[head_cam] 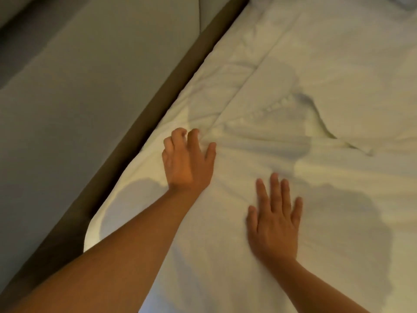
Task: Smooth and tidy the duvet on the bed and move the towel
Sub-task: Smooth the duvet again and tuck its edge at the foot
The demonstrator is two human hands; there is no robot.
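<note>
A white duvet (pixel 316 91) covers the bed and fills the right side of the view. Wrinkles bunch around its folded edge near the middle. My left hand (pixel 188 161) lies on the duvet close to the bed's left edge, fingers curled and gathering a fold of fabric at the crease. My right hand (pixel 274 219) lies flat on the duvet nearer to me, fingers straight and spread, palm pressing the cloth. No towel is in view.
A brown bed frame edge (pixel 135 141) runs diagonally along the left of the mattress. Beyond it stands a grey padded panel or wall (pixel 79 86). A pillow corner (pixel 406 3) shows at the top right.
</note>
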